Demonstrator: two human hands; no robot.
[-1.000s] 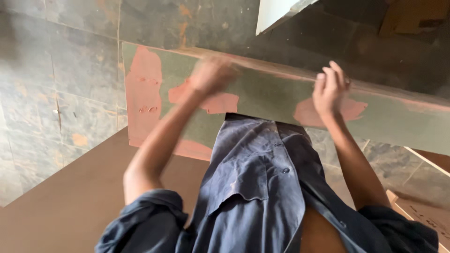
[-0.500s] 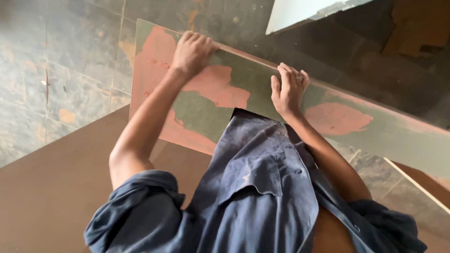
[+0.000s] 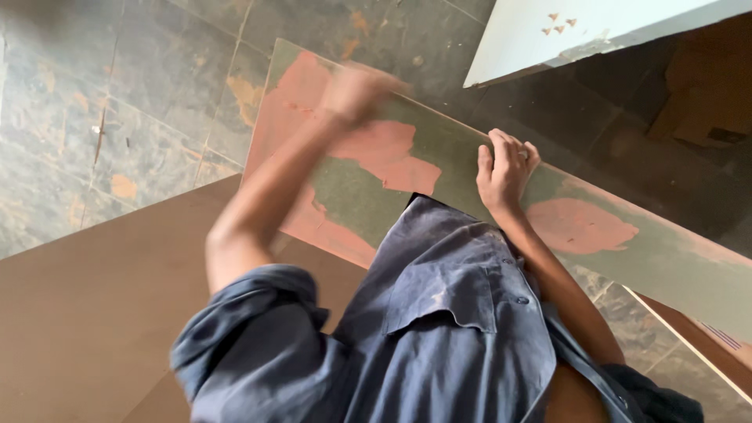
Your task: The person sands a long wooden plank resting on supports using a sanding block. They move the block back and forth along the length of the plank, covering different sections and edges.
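From the head camera I see my right hand with fingers curled over the far edge of the green board, which is patched in pink and runs from ten o'clock to four o'clock. My left hand is blurred at eleven o'clock on the board; I cannot tell its fingers. A brown sheet lies at eight o'clock, stained floor tiles beyond, a white panel at one o'clock.

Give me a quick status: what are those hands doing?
Right hand fingers curled over the green board's top edge. Left hand blurred at the same edge, grip unclear. Nothing blocking the board.
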